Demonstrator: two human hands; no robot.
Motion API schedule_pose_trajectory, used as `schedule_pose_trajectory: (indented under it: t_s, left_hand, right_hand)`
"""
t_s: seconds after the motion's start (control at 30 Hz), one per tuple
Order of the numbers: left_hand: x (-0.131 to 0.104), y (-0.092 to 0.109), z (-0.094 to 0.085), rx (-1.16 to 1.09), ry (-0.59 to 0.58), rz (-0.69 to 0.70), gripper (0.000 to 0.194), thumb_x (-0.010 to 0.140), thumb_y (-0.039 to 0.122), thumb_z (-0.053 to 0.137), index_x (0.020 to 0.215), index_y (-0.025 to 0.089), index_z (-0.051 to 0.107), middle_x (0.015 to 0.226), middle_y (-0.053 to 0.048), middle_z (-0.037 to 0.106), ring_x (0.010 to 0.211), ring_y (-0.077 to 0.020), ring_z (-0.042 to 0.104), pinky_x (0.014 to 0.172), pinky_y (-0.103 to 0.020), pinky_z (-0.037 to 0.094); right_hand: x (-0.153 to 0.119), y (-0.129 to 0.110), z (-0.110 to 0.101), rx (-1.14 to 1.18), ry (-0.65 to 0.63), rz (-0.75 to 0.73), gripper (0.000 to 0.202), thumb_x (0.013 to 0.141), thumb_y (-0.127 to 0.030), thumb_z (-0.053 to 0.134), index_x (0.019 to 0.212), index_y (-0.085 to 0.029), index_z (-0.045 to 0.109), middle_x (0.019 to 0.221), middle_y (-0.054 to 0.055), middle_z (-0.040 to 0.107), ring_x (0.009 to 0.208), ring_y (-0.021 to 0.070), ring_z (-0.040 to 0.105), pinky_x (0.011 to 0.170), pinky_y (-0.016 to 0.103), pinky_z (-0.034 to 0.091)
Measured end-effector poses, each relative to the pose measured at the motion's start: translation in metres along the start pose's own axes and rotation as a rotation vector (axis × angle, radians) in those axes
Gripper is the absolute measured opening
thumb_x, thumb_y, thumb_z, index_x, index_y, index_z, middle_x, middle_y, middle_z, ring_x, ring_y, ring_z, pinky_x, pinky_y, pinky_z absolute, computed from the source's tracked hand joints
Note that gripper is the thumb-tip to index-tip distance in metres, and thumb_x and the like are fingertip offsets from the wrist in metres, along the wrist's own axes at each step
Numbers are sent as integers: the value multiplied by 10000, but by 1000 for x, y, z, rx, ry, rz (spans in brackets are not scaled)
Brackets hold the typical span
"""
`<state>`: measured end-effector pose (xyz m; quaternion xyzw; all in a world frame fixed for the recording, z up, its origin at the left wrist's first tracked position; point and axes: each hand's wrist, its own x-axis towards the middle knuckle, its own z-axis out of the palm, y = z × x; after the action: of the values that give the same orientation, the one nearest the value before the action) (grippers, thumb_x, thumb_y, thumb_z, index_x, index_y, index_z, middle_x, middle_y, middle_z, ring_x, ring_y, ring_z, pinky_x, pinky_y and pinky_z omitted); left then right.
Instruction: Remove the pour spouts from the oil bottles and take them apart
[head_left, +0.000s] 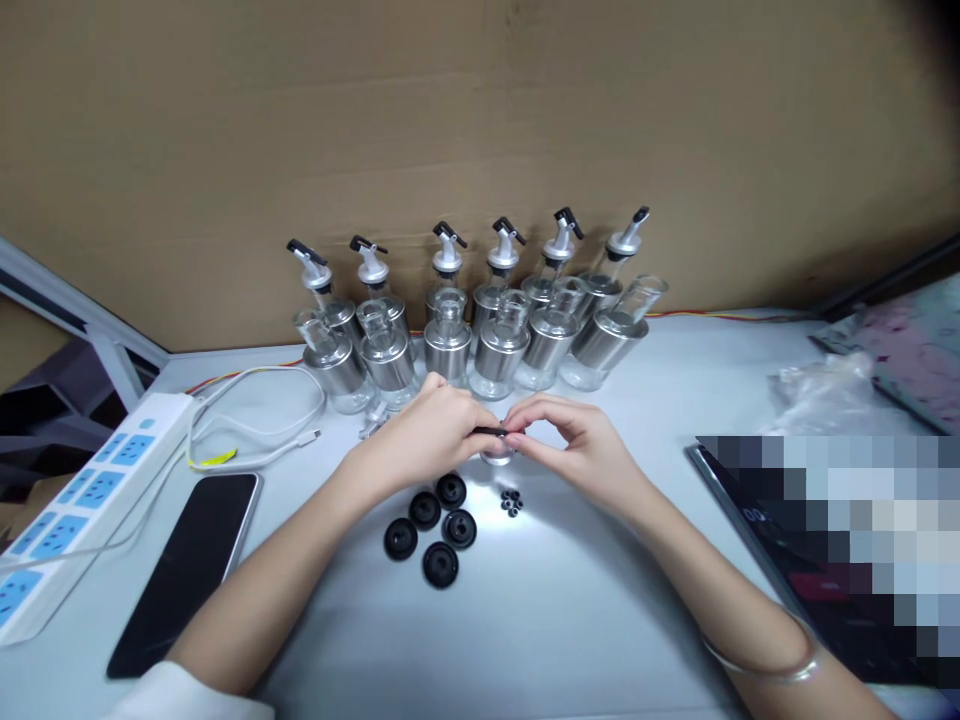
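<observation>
A: Give me the count on the tabletop (pixel 570 630).

B: Twelve bottles in two rows, upper centre of the frame: six pourer-topped bottles (pixel 448 262) behind, six open-necked bottles (pixel 448 345) in front. Five black discs (pixel 440 565) lie loosely grouped below centre, with a tight cluster of small black pieces (pixel 511 503) to their right, too small to number surely. One phone (pixel 187 570) and one power strip (pixel 97 500) occupy the lower left.

A: And the work in hand?

B: A slim dark piece (pixel 489 431) lies level at the centre of the frame, between the fingertips of the left hand (pixel 486 428) and the right hand (pixel 513 430). A silvery round piece (pixel 496 458) shows just beneath, partly hidden by the fingers.

A: How are the hands posed?

B: The right pinches the dark piece's right end between thumb and forefinger, arched. The left, its back to the camera, closes bent fingers on the other end. Forearms converge from the lower corners, a white sleeve (pixel 199 695) at left, a bracelet (pixel 804 672) at right.
</observation>
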<state>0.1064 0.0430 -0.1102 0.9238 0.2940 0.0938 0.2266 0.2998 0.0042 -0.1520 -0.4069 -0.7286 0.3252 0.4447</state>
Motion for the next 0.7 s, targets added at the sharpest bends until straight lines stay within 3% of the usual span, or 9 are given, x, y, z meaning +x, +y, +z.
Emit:
schedule_pose_trajectory:
  t_s: [0.2, 0.43, 0.6, 0.7]
  left_hand:
    - [0, -1, 3, -81, -36, 13, 184, 903, 229, 605, 760, 159, 697, 644, 2, 670, 586, -118, 577, 616, -224, 359]
    - [-2, -5, -14, 8, -74, -114, 152, 895, 216, 605, 807, 145, 708, 715, -18, 684, 661, -128, 584, 631, -225, 362]
    - [-13, -10, -31, 47, 65, -157, 166, 905, 276, 585, 857, 185, 715, 777, 1, 700, 698, -130, 590, 637, -231, 363]
    - [-18, -11, -37, 60, 115, -181, 169, 900, 288, 587, 845, 193, 715, 765, 9, 694, 684, -126, 588, 612, -228, 357]
  right_hand:
    - [-2, 0, 4, -10, -18, 11, 67, 792, -181, 638, 733, -187, 607, 775, 30, 667, 728, 162, 619, 696, 309, 494]
    - [-2, 3, 1, 79, 42, 53, 77, 773, -196, 627, 724, -193, 568, 778, 30, 670, 719, 160, 621, 678, 294, 497]
    - [-1, -2, -5, -261, 11, -43, 74, 791, -159, 554, 725, -190, 569, 682, 8, 625, 622, 138, 586, 617, 256, 474]
    - [0, 0, -16, -519, 79, -68, 88, 776, -132, 525, 714, -187, 557, 664, 8, 602, 609, 140, 581, 600, 248, 453]
